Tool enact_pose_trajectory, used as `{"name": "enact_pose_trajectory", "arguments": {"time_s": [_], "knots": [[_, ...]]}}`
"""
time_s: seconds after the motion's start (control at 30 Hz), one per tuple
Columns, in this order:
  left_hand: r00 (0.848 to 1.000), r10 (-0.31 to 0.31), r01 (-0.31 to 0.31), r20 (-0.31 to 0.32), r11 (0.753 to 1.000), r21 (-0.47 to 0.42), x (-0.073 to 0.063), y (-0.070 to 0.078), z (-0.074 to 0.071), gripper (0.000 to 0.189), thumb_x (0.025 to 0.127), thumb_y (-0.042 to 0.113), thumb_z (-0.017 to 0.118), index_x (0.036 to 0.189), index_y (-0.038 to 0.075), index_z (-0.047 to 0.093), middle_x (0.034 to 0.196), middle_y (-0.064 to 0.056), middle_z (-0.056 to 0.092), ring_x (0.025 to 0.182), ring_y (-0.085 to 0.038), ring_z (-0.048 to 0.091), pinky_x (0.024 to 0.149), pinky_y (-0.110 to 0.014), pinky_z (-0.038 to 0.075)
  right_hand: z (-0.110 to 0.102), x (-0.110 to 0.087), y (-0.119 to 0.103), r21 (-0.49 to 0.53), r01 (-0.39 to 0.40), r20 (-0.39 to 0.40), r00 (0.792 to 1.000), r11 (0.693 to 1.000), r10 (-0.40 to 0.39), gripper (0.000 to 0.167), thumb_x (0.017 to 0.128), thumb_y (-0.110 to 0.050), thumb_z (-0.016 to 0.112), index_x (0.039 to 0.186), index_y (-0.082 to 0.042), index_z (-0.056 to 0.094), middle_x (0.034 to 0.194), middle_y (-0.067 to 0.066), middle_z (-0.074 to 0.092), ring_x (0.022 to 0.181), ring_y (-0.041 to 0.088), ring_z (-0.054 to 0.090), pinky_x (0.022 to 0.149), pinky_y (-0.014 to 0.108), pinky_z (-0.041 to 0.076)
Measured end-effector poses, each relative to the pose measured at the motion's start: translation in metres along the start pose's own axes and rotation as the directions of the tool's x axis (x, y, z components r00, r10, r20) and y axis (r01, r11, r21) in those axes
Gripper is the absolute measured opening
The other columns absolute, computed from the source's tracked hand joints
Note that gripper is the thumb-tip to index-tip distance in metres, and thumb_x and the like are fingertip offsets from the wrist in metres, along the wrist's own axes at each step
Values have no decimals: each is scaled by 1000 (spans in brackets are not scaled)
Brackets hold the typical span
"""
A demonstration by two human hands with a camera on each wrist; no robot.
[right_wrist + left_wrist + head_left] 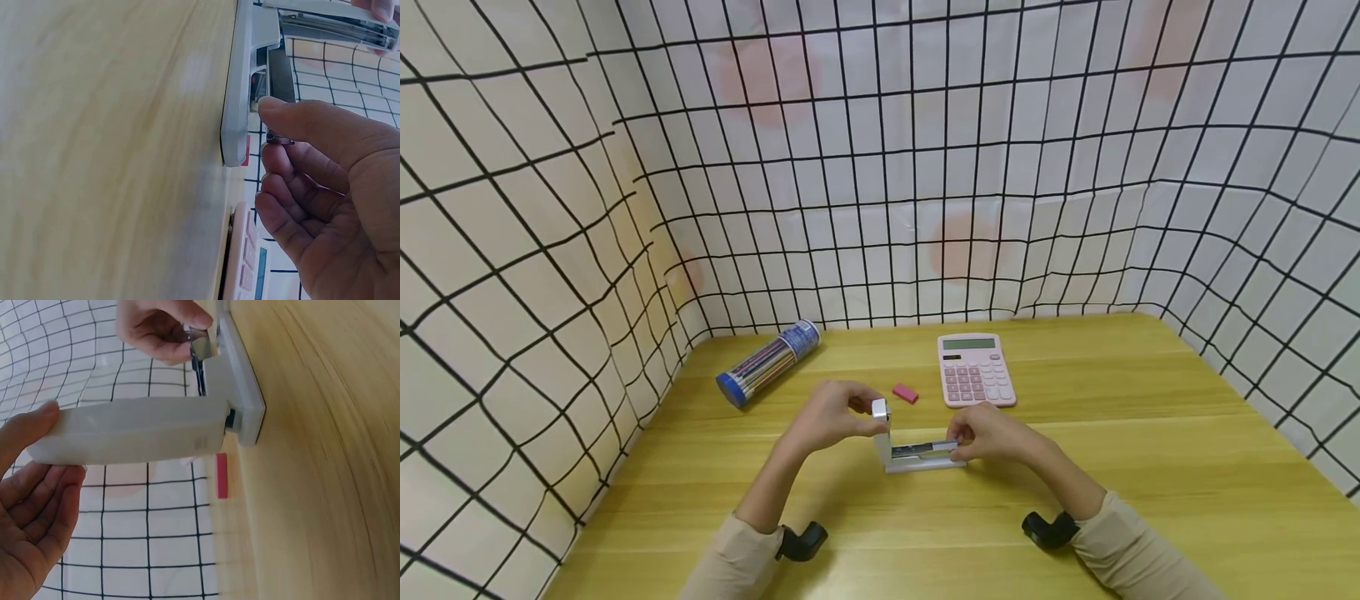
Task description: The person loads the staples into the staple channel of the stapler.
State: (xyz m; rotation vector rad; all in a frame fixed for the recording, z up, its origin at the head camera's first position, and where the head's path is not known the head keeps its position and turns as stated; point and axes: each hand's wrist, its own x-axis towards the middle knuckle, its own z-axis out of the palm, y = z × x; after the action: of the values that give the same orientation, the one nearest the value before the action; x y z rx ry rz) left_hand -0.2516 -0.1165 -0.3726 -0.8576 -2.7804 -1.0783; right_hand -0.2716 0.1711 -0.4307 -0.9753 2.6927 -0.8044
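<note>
A white stapler (923,467) stands on the table, opened wide, its top arm (137,430) swung upright from the base. My left hand (837,414) holds the free end of that arm between thumb and fingers. Across at the other end, my right hand (988,432) pinches the tip of the metal staple magazine (281,75) between thumb and fingers. In the right wrist view the magazine sits raised a little off the stapler's base (235,119). The pinched tip is partly hidden by the thumb.
Beyond the stapler lie a small pink-red block (906,392) and a pink calculator (977,371). A clear tube of pencils with blue ends (769,363) rests at the back left. Gridded white sheeting (880,167) surrounds the wooden table (1150,467) at the back and sides.
</note>
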Motion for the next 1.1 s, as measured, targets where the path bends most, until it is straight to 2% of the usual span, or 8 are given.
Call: {"name": "enact_pose_trajectory", "arguments": {"time_s": [0.2,0.4,0.53,0.67,0.93,1.1], "knots": [[999,35,-35,-6,999,-21,7,4,8,29,77,25,81,99,7,74,82,0,70,79,-10,65,68,-21,51,-1,1,0,-9,0,-7,1000,1000,0,15,78,-18,80,85,-10,70,72,-8,59,64,2,47,60,19,43],[998,56,-56,2,998,-36,14,6,18,24,77,24,80,95,10,75,79,3,70,75,-6,64,68,-21,51,0,0,1,-10,-9,-1,1000,1000,9,15,77,-20,81,85,-13,70,72,-9,57,64,3,47,60,19,42],[996,84,-80,38,994,-78,20,10,26,28,78,21,80,102,8,73,82,1,71,76,-6,64,69,-21,52,1,0,1,-1,0,-2,1000,1000,0,15,77,-20,81,85,-13,70,72,-9,58,64,3,47,60,20,42],[991,112,-107,69,992,-66,26,13,33,29,79,19,80,103,5,72,85,-1,72,76,-8,65,69,-20,52,2,1,0,7,8,6,1000,1000,-8,15,77,-21,80,85,-13,70,72,-10,58,63,2,48,60,20,43],[993,93,-91,70,996,-24,33,18,47,25,77,23,82,96,8,74,81,1,70,72,-4,60,65,-18,49,2,1,0,15,3,10,1000,1000,-4,15,77,-20,80,86,-13,70,72,-10,58,63,3,49,60,20,44],[993,73,-71,92,997,-29,38,20,55,24,77,24,82,94,8,75,79,2,70,67,-1,57,62,-16,47,1,1,0,15,8,8,1000,1000,-8,16,77,-21,80,85,-12,69,71,-10,58,61,2,48,57,20,43]]}}
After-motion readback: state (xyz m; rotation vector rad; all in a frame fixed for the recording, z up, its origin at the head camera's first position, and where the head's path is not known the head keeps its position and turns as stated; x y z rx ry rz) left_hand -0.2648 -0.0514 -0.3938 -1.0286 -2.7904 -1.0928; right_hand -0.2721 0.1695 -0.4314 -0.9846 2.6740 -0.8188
